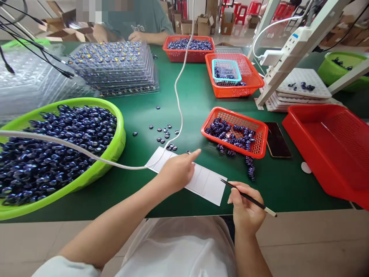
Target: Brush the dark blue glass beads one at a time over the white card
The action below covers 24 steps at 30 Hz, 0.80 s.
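My left hand (178, 173) is over a white ruled paper strip (201, 179), its index finger stretched out to the right and the other fingers curled under, partly hidden. I see nothing held in it. My right hand (249, 204) grips black tweezers (250, 198) with a pale end; their tips are over the strip's right end. Small dark glossy oval pieces (166, 135) lie loose beyond the strip, one of them (188, 151) just past my left hand. An orange-red basket (261, 144) holds stacked rows of dark pieces, and some rows (250, 169) lie beside it on the green table.
A lime-green basin (122, 134) full of dark looped parts stands left. A white cable (127, 167) crosses to the strip. Behind are stacked clear trays (138, 77) and red baskets (188, 55). A phone (279, 140) and red bin (325, 154) lie right. Another person (144, 19) sits opposite.
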Tool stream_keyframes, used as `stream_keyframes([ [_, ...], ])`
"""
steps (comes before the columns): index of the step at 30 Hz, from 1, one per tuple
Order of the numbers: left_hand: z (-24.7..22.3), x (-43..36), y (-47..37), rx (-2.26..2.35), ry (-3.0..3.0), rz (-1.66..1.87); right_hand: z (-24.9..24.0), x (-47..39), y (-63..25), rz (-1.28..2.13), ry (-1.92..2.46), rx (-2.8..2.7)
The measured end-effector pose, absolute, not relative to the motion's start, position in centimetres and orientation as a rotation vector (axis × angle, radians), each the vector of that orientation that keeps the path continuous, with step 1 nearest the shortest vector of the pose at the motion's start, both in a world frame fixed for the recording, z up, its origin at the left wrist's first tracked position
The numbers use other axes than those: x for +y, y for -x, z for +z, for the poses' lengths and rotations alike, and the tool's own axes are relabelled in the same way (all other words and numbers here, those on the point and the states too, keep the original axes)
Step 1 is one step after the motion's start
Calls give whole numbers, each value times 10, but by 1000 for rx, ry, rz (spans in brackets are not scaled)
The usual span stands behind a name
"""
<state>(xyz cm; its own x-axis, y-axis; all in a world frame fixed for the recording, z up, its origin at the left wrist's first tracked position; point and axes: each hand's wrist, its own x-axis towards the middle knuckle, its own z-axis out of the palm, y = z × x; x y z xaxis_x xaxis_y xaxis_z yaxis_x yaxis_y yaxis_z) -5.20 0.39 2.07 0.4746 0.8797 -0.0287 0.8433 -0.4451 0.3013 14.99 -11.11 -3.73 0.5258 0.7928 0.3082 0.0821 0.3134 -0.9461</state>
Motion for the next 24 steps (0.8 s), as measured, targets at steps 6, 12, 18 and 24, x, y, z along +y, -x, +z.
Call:
stream_keyframes([
  [6,-4,33,-15,995,-2733,356,-36,-109,-148,531,1176,-826],
  [12,-13,55,-42,1040,-2815,268,-38,-110,-149,527,1218,-851],
  [18,3,49,-43,1071,-2698,149,-38,-110,-150,565,1191,-850],
  [24,26,50,-47,1088,-2528,-56,-36,-110,-150,578,1214,-844],
])
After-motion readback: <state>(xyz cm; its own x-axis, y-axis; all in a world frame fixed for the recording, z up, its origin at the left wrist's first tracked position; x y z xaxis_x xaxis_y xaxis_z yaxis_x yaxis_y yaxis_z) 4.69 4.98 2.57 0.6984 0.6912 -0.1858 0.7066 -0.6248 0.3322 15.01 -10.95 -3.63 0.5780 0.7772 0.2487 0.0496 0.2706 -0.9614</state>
